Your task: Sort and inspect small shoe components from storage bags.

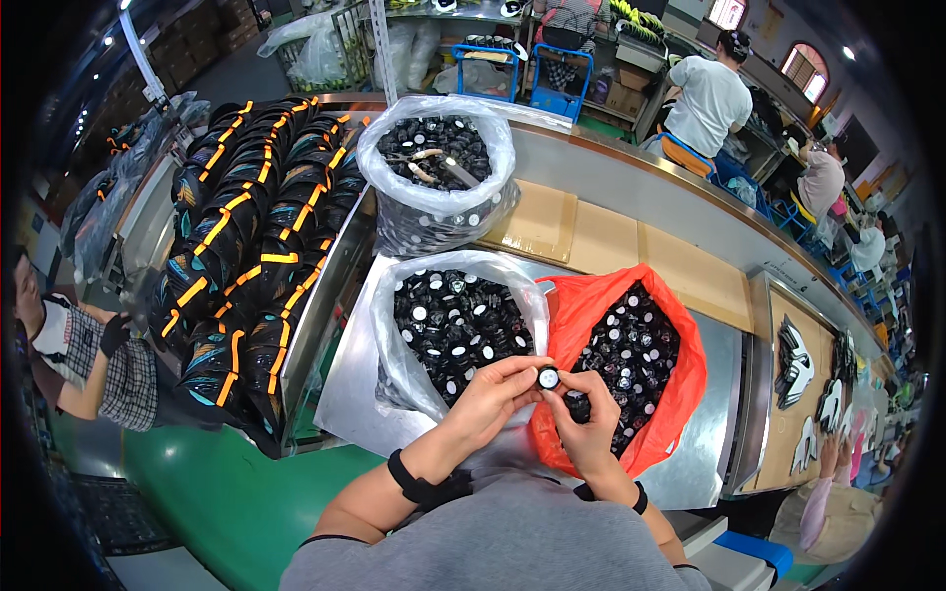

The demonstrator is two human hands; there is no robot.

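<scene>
Between my two hands, above the gap between two bags, is a small round black part (548,376) with a white face turned up. My left hand (493,396) pinches it from the left with thumb and fingertips. On the other side my right hand (589,422) grips it too, and more black pieces (577,406) show inside its curled fingers. Under my right hand lies an open red plastic bag (692,379) full of similar black parts, many with white discs. A clear plastic bag (380,345) of like parts stands open by my left hand.
Farther back, another clear bag (434,204) holds black parts with a plier-like tool (459,172) on top. Bags rest on a metal table (345,399). Left, a rack holds rows of black pieces with orange straps (235,202); a person (94,360) stands beside it. A conveyor (774,433) is right.
</scene>
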